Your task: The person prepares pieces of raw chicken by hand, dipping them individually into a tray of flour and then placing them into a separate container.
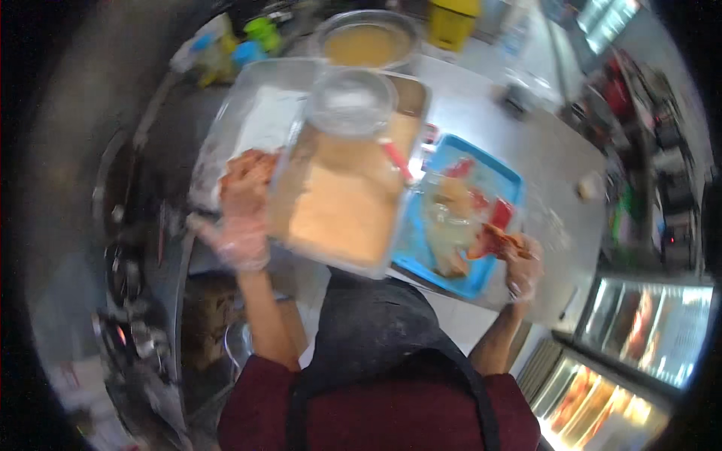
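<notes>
My right hand (524,267), in a clear plastic glove, pinches a reddish, marinated-looking piece of meat (495,242) over the right edge of a blue tray (410,259). A clear plastic bag (444,225) with pale contents and some red pieces lie in that tray. My left hand (239,233), also gloved, has its thumb stretched outward. Its fingers reach to a heap of reddish-orange coated meat (252,167) at the near end of a tray with white powder (272,120); motion blur hides whether they touch it. Between my hands stands a deep bin of orange-tan powder (342,218).
A round sieve or bowl (352,101) rests on the bin's far end, with a red-handled tool (396,159) beside it. Farther back are a metal bowl of yellowish liquid (365,45) and a yellow container (453,22). Lit display cases (639,323) stand at the lower right.
</notes>
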`<act>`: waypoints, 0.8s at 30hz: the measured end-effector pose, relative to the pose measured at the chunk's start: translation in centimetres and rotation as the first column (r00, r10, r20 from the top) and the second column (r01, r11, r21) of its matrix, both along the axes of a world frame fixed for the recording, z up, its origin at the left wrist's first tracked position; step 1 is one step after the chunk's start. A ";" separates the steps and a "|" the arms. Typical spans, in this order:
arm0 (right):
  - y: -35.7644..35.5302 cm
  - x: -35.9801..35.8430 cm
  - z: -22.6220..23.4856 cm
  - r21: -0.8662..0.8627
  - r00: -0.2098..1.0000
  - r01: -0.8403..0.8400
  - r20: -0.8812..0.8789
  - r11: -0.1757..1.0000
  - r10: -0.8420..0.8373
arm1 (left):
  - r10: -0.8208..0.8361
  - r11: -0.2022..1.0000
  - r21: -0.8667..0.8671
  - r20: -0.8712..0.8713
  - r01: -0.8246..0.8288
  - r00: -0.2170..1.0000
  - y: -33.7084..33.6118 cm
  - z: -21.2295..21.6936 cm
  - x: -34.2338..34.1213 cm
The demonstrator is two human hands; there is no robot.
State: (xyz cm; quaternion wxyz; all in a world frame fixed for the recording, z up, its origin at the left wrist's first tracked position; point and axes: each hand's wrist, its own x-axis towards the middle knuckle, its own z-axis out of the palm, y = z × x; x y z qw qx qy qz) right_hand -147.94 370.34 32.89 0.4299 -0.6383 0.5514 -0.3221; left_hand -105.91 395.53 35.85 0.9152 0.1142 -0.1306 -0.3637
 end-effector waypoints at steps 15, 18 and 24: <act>13.9 45.8 4.6 -0.267 0.744 -0.644 -0.001 0.717 0.668 | 0.050 0.986 -0.135 -0.322 -0.098 0.945 16.4 -4.8 13.9; 14.4 51.0 -0.9 -0.631 0.626 -0.732 -0.474 0.257 0.618 | 0.074 0.965 -0.225 -0.253 -0.133 0.965 17.9 -6.9 15.8; 28.1 55.9 4.7 -0.173 -0.086 -0.973 -0.345 -0.153 0.935 | 0.457 0.888 0.127 -0.133 -0.442 0.879 20.5 -4.6 15.9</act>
